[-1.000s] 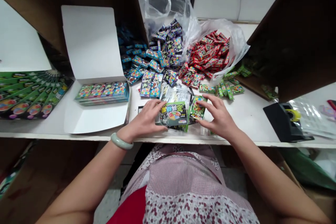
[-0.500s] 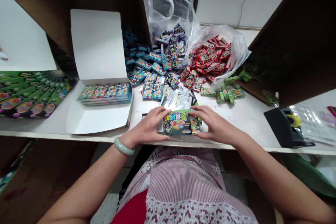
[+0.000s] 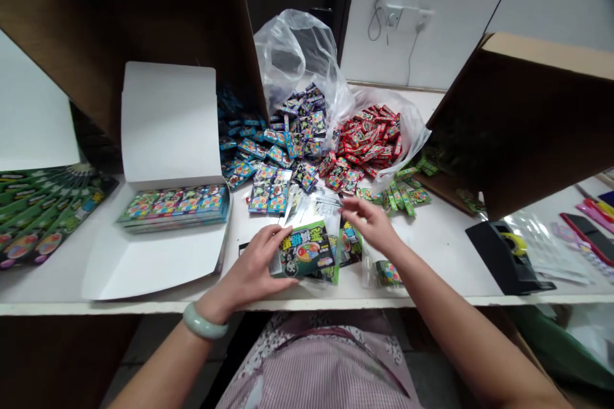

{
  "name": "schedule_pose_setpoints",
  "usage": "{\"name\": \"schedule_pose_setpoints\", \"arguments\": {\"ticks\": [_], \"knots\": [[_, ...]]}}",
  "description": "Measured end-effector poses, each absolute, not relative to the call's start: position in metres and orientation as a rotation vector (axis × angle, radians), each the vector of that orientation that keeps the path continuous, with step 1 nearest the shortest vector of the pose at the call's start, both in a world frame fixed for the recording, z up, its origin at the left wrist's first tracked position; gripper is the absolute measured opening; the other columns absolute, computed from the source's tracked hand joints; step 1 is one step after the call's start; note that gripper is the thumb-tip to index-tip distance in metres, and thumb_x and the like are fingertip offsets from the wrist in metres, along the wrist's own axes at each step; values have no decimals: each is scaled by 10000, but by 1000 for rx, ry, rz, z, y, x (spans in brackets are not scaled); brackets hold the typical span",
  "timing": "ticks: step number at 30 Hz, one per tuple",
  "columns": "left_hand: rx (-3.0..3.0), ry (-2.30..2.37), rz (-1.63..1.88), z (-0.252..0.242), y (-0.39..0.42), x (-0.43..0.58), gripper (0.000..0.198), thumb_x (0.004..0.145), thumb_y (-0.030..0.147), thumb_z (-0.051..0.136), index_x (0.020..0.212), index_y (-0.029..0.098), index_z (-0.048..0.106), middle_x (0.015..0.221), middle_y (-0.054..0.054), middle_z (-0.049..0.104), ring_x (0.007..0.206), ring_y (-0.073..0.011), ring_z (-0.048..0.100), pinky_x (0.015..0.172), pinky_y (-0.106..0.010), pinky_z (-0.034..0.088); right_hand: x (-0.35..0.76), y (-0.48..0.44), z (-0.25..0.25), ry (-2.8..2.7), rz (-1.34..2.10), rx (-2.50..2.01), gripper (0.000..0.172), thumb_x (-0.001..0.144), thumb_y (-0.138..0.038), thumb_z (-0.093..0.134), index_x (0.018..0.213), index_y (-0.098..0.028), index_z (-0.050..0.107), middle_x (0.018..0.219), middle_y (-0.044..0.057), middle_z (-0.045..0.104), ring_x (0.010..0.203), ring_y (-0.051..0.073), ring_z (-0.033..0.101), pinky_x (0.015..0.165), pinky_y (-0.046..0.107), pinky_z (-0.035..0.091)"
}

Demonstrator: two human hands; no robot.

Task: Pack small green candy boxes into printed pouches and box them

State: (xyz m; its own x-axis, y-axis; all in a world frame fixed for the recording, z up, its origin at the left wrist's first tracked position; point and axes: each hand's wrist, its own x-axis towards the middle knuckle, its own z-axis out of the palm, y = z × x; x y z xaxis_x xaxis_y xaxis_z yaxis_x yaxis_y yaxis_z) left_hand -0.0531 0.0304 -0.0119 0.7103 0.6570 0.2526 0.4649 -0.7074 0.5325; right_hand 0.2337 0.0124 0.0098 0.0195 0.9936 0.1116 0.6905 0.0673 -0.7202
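Note:
My left hand (image 3: 261, 262) grips a dark printed card (image 3: 307, 249) with a green top edge, thumb at its near side and fingers along its far side. More green and black printed cards (image 3: 352, 243) and clear plastic sleeves (image 3: 326, 204) lie under and behind it. Just over the right end of those sleeves is my right hand (image 3: 369, 220), its fingers loosely bent and apart, with nothing visible in them. Beneath my right forearm, a small green candy box (image 3: 387, 273) lies in clear plastic near the table edge.
An open white carton (image 3: 167, 268) holds rows of small boxes (image 3: 177, 204). Loose blue boxes (image 3: 249, 150), purple boxes (image 3: 307, 118), red boxes (image 3: 371, 134) and green boxes (image 3: 398, 198) form piles behind. Cardboard boxes (image 3: 522, 134) flank them. A tape dispenser (image 3: 508, 259) stands right.
My right hand has let go of the card and moved up and right. My left hand keeps the card, now tilted. The plastic-wrapped green box now shows on the right. The view has shifted.

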Motion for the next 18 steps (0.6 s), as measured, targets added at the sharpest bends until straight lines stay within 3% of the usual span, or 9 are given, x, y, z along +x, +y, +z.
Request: {"name": "schedule_pose_setpoints", "arguments": {"ticks": [2,5,8,13,18], "knots": [[2504,889,625,-11,34,-56,910,714,369,767,1468,279,266,1323,-119,432,1243,-330,468,1052,-515,434,253,52,3,-1658,489,-1823,285,913,-241,503,1169,-138,573,1137,144,669,1037,222,632,928,386,486],[2531,890,629,-12,36,-58,948,706,364,772,1482,296,231,1320,-121,442,1226,-336,484,1026,-515,459,275,102,-6,-1618,372,-1941,499,749,-198,690,1217,-102,546,1287,216,571,1238,311,500,1056,486,355],[2541,897,639,-13,35,-59,972,703,365,774,1489,305,206,1326,-129,437,1218,-346,489,1009,-524,470,284,128,-13,-1591,347,-1993,581,623,-236,793,1150,-111,582,1232,207,595,1205,333,512,1036,499,363],[2513,901,661,-14,39,-63,952,706,392,771,1484,299,231,1302,-120,452,1193,-339,508,1001,-510,481,297,128,-10,-1498,347,-1907,285,794,-277,615,1045,-143,631,1099,137,650,1013,255,608,919,427,465],[2503,941,674,-11,44,-63,925,730,425,759,1479,290,233,1311,-123,427,1225,-338,472,1034,-527,444,293,83,21,-1438,540,-1728,323,852,-391,549,1075,-164,611,983,84,688,833,193,646,726,340,536]]}}
